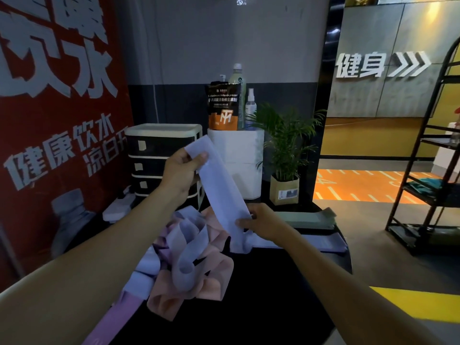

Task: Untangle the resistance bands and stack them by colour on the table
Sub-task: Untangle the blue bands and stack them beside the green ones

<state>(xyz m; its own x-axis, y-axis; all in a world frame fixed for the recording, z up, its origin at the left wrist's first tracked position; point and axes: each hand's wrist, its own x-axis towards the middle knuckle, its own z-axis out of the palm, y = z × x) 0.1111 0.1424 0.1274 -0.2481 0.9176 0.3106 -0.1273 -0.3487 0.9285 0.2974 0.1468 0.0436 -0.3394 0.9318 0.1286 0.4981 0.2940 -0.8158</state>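
The person is standing over a black desk [261, 282] and holding a pale lavender band [219, 185] stretched slantwise between both hands. The left hand [180, 170] is raised, gripping the band's upper end with thumb and curled fingers. The right hand [258, 224] is lower and nearer the desk, pinching the band's lower end, the thumb lying across the fabric.

Below the hands, a tangled heap of bands [189, 260] is lying on the left part of the desk: lavender loops are twisting through pink bands [211, 290], and a purple band [117, 317] is trailing off toward the near left corner. On the far right of the desk, a flat green stack [308, 217] is sitting near the back edge, and just in front of it a flat lavender stack [321, 241] is lying beside the right hand. The held band's lower end may be touching that lavender stack, though the hand is hiding the spot.

Behind the desk a black-and-cream drawer unit [161, 155] is standing next to a white bin [246, 165], which is carrying a dark powder pouch [222, 105], a tall bottle [237, 75] and a spray bottle [250, 105]. A potted palm [286, 155] is standing to the right of the bin, and a red poster [59, 100] is covering the wall at left.
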